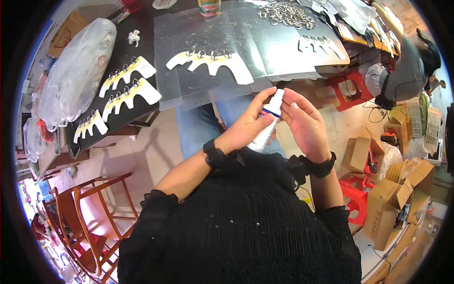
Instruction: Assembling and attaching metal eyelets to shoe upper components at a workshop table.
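Note:
In front of my body, my left hand (249, 124) is wrapped round a white bottle (267, 130) with a blue band near its neck and a narrow white top. The bottle is tilted, with its top pointing away from me. Beside that top, my right hand (306, 124) is held open with slightly curved fingers. Whether its fingertips touch the bottle I cannot tell. Just beyond my hands, a white scalloped piece (218, 64) with a yellowish edge and metal rings lies on the clear table mat (184, 87).
More ringed pieces (131, 97) lie on the table's left, beside a big plastic bag (78, 71). Metal rings (286, 14) are heaped at the back right, near a jar (209, 7). Another person (402, 71) sits at right. Cardboard boxes (390, 208) and a wooden chair (94, 217) flank me.

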`<state>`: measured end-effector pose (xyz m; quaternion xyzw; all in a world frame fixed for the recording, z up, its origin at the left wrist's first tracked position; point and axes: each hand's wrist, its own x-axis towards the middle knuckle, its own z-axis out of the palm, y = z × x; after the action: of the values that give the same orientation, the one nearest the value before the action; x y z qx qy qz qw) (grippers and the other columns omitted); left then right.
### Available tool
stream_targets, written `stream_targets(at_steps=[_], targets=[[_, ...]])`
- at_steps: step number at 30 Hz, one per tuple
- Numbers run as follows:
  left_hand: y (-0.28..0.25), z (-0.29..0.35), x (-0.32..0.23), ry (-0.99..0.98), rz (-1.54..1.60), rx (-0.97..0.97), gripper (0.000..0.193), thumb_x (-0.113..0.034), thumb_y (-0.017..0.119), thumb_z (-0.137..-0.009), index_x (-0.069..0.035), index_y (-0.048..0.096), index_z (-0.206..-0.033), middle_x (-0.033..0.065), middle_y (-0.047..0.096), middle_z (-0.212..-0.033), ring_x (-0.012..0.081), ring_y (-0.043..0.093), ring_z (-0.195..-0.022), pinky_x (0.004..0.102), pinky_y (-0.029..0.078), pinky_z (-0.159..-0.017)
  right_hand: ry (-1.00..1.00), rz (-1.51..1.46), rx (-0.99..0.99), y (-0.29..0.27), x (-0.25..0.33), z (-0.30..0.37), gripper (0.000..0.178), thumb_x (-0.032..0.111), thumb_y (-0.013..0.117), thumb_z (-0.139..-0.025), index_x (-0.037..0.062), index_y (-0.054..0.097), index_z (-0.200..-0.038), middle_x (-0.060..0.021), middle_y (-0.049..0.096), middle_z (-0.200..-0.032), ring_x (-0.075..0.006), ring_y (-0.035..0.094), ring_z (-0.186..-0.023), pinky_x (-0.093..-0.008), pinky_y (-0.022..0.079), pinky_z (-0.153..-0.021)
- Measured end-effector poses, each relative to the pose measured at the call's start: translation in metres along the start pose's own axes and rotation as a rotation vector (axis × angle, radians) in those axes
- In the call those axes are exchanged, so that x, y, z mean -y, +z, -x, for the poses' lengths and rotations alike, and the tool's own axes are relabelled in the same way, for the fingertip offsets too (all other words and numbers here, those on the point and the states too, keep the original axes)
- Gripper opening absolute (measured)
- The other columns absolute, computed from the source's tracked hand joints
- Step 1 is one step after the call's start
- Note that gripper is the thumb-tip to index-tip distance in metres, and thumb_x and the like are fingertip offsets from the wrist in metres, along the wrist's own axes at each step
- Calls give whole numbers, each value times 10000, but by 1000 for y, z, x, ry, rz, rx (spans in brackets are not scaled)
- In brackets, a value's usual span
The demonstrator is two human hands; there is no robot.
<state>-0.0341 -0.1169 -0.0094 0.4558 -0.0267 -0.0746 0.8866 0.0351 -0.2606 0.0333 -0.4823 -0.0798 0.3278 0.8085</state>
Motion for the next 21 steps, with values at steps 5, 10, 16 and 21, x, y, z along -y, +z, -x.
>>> stream_targets(at_steps=[5,10,16,21], targets=[[2,-24,9,-62,-88,-29,585,-168,458,-902,-168,133,-1389,37,471,-952,92,495,-707,242,452,-593,11,-12,-49,-18,-2,-9,321,46,428,-885,-58,421,-1188,-159,490,-1177,-233,478,-1094,-359,369,-938],[12,-43,10,-62,-205,-51,612,-181,467,-898,-164,114,-1399,39,476,-1036,83,462,-789,232,413,-686,-18,-71,-85,-35,0,-16,328,33,431,-881,-49,423,-1198,-152,484,-1191,-226,463,-1112,-350,361,-949],[10,-58,18,-53,-405,-51,613,-156,452,-890,-186,111,-1398,36,490,-833,100,482,-630,249,442,-557,5,-175,-117,-44,1,-17,320,55,458,-870,-48,444,-1172,-142,504,-1155,-206,488,-1065,-337,373,-936],[14,-67,15,-9,-599,-39,650,-140,505,-854,-161,145,-1395,50,515,-920,106,504,-710,244,443,-643,3,-118,-128,-50,11,-15,319,64,467,-872,-45,446,-1171,-128,520,-1130,-189,496,-1049,-314,377,-925]])
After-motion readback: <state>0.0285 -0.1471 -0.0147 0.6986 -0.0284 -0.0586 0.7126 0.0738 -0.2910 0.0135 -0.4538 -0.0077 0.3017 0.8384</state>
